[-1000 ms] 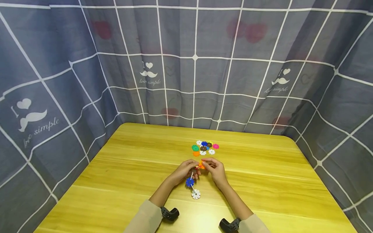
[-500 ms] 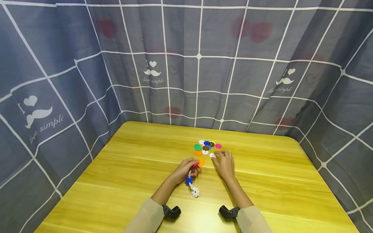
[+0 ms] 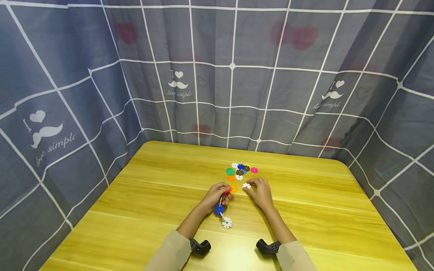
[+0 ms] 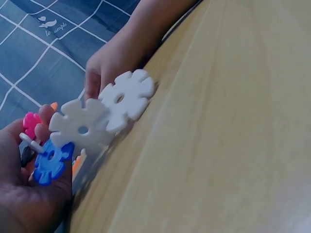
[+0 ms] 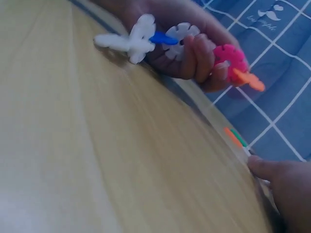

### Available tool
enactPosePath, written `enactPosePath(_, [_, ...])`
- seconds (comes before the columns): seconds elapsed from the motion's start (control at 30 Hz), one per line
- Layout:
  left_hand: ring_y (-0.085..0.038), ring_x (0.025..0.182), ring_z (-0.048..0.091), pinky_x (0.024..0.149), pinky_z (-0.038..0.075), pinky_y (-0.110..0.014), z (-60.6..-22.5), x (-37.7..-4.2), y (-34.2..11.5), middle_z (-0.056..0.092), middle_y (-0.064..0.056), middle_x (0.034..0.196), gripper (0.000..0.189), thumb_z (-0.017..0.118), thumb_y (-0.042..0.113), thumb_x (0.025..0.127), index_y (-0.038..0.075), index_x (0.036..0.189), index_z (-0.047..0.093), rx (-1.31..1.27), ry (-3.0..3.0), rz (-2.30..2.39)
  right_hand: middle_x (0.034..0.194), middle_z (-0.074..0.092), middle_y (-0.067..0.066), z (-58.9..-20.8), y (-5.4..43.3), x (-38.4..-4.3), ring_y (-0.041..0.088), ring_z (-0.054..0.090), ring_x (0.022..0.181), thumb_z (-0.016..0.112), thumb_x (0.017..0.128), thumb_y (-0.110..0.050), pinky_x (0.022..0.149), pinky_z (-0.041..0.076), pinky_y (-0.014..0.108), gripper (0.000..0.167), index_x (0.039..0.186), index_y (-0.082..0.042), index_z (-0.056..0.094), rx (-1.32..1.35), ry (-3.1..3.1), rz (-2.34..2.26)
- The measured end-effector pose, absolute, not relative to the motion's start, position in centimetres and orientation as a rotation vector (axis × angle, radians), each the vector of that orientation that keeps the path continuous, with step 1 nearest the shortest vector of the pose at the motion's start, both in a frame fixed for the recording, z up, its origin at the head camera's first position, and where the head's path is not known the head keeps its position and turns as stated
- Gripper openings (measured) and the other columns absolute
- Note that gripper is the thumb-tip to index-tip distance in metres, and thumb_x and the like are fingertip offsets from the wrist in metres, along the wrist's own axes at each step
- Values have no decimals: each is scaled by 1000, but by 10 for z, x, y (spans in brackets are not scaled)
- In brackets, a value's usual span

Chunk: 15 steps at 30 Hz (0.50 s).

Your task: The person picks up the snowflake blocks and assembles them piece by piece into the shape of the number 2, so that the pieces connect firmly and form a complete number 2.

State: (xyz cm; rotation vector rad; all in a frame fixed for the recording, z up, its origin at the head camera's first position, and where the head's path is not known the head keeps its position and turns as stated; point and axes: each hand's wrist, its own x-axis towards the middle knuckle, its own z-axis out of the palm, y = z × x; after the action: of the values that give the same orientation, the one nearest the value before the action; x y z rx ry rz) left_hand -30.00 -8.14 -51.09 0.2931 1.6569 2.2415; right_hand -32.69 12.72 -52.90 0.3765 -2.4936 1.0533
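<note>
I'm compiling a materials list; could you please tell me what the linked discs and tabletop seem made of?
Linked discs: probably satin plastic, judging by even colours and rounded, notched edges. Tabletop: wood or printed laminate, I can't tell which; wood grain shows, and glare suggests a slight gloss.

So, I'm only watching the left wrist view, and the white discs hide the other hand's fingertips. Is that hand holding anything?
Observer: Yes. The head view shows the right hand pinching a white disc.

Visitor: Ok, and what's that orange tip near the pink piece?

Observer: The right wrist view shows an orange disc set crosswise at the edge of the pink disc.

Visitor: Are there any spare pieces lying about?

Observer: In the head view, loose discs of several colours lie clustered on the table, beyond the right hand.
</note>
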Motion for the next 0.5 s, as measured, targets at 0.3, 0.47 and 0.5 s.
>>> enactPosePath(0.3, [-9,46,53,43,44,-19,-512,-301,-81,59,-6,66,20,52,14,94,-6,95,53,247,1731,2279,77,64,20,-530,114,-308,32,63,62,65,84,-3,55,54,34,20,101,6,61,621,-2107,1917])
enactPosePath(0.47, [-10,47,55,45,44,-19,-509,-300,-81,60,-9,69,17,48,10,96,-7,95,52,294,1744,2279,79,60,34,-518,107,-295,45,61,67,57,86,9,59,53,45,14,97,17,55,779,-1989,2003])
enactPosePath(0.5, [-10,48,56,45,44,-19,-506,-299,-81,60,-9,69,16,47,9,96,-6,94,52,298,1745,2279,80,60,35,-516,107,-293,46,61,67,57,86,11,59,52,46,13,96,18,54,795,-1982,2000])
